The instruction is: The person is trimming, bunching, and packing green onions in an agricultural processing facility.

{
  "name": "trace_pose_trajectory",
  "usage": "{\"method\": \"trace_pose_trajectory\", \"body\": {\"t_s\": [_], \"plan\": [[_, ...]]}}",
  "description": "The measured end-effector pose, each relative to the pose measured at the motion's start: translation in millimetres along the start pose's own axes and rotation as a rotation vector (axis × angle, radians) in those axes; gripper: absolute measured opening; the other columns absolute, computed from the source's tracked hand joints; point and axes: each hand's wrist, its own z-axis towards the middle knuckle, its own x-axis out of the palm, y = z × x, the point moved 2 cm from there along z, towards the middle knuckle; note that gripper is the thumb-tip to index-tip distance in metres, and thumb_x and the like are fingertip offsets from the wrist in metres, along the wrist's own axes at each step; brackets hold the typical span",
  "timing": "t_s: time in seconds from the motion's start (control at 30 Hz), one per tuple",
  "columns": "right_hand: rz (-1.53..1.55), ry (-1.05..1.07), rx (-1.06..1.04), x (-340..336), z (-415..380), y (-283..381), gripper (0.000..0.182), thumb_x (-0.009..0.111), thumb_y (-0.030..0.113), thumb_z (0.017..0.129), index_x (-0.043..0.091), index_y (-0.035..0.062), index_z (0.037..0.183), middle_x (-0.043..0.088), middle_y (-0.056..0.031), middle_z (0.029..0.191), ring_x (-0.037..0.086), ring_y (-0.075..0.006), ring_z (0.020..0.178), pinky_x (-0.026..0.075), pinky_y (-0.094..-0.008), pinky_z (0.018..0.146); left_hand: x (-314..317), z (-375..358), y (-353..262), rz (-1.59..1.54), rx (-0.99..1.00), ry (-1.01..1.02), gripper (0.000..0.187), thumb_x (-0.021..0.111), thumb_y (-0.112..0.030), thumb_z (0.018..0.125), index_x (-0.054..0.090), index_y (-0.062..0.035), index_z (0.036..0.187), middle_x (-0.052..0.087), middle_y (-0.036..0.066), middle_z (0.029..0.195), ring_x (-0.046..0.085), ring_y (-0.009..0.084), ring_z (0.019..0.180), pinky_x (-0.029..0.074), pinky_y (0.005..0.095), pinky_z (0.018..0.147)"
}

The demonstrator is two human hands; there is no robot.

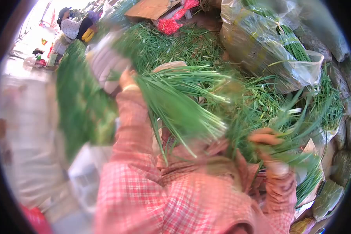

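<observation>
My left hand [128,78] is closed around the leafy end of a bunch of long chives [183,103]. Their pale stem ends fan out to the right, over my lap. On the other side, my right hand [266,137] is smeared by motion, its fingers curled together. Loose green leaves [300,130] trail from it to the upper right and seem to be in its grip. Cut and scattered greens [257,99] lie in a heap just beyond both hands.
A clear plastic bag [253,46] with bundled greens stands at the back right. A cardboard box [152,8] and pink-red netting [169,25] are at the back. More chives [310,183] lie right of my lap. Another person [72,27] is at the far left, near a long green pile [80,101].
</observation>
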Motion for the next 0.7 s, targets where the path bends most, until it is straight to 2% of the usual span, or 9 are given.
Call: {"method": "trace_pose_trajectory", "body": {"t_s": [0.03,0.1,0.13,0.23,0.33,0.47,0.53,0.63,0.7], "plan": [[0.707,-0.078,0.174,-6.7,25.8,-13.9,0.026,0.054,0.017,0.078,0.053,0.0086,0.103,0.053,-0.0101,0.098,0.050,-0.0244,0.086,0.043,-0.0359,0.074,3.2,4.3,1.7,-0.015,-0.040,0.014,0.028,0.050,-0.025,0.083,0.054,0.0010,0.092,0.058,0.013,0.081,0.055,0.0255,0.069,0.045,0.0396,0.059],[2.193,-0.464,0.340,-32.8,72.4,-6.0,0.049,0.051,0.019,0.075,0.043,0.0166,0.124,0.045,-0.0061,0.124,0.045,-0.0257,0.112,0.041,-0.0353,0.084,14.4,7.2,1.5,-0.003,0.006,0.049,0.036,0.054,-0.030,0.083,0.052,0.0004,0.102,0.056,0.015,0.087,0.052,0.0242,0.066,0.043,0.0384,0.057],[1.945,-0.563,0.458,-45.6,96.6,-11.3,0.036,0.052,0.021,0.071,0.054,0.0206,0.107,0.046,-0.0019,0.123,0.050,-0.0269,0.101,0.044,-0.0353,0.073,18.7,7.2,0.9,0.005,0.029,0.063,0.040,0.056,-0.032,0.083,0.051,0.0002,0.107,0.055,0.015,0.090,0.051,0.0236,0.065,0.043,0.0378,0.056],[1.881,-0.341,0.405,-88.2,144.0,35.5,0.019,0.054,0.021,0.069,0.059,0.0226,0.087,0.052,-0.0012,0.111,0.054,-0.0238,0.081,0.042,-0.0346,0.061,36.3,-14.2,-13.9,0.005,-0.003,0.081,0.039,0.053,-0.033,0.084,0.050,-0.0009,0.107,0.055,0.015,0.086,0.049,0.0224,0.063,0.042,0.0373,0.054],[2.009,-0.322,0.569,-79.8,136.6,21.1,0.012,0.054,0.019,0.069,0.060,0.0256,0.077,0.055,-0.0024,0.088,0.050,-0.0188,0.063,0.039,-0.0340,0.054,44.1,-14.7,-17.3,0.008,-0.032,0.146,0.035,0.049,-0.030,0.086,0.048,-0.0012,0.106,0.054,0.013,0.079,0.047,0.0198,0.057,0.042,0.0365,0.051],[2.028,-0.208,0.539,-80.1,122.7,31.6,0.008,0.054,0.015,0.068,0.057,0.0219,0.072,0.051,-0.0021,0.060,0.051,-0.0184,0.047,0.039,-0.0334,0.044,50.1,-28.1,-22.3,0.051,-0.062,0.169,0.028,0.048,-0.027,0.087,0.047,-0.0024,0.102,0.052,0.011,0.075,0.044,0.0166,0.051,0.039,0.0349,0.048],[2.106,-0.238,0.493,-75.7,109.2,42.5,0.006,0.054,0.015,0.069,0.056,0.0201,0.071,0.050,-0.0007,0.058,0.054,-0.0174,0.048,0.040,-0.0325,0.042,54.2,-44.7,-23.6,-0.003,-0.111,0.118,0.027,0.048,-0.026,0.087,0.047,-0.0027,0.100,0.051,0.010,0.075,0.043,0.0157,0.048,0.039,0.0341,0.047],[2.184,-0.262,0.385,-54.1,78.1,27.0,0.005,0.054,0.013,0.068,0.055,0.0160,0.071,0.049,-0.0002,0.053,0.055,-0.0158,0.048,0.042,-0.0306,0.041,51.0,-40.6,-13.6,0.055,-0.098,0.089,0.028,0.047,-0.028,0.084,0.053,-0.0013,0.087,0.052,0.010,0.075,0.047,0.0226,0.062,0.039,0.0359,0.055],[2.174,-0.131,0.336,-48.3,36.0,40.1,0.006,0.054,0.012,0.067,0.056,0.0137,0.072,0.049,-0.0014,0.051,0.055,-0.0171,0.048,0.043,-0.0316,0.042,50.4,-39.8,-21.1,-0.013,-0.091,0.141,0.029,0.051,-0.029,0.085,0.049,-0.0023,0.094,0.050,0.010,0.074,0.044,0.0193,0.055,0.038,0.0348,0.050]]}}
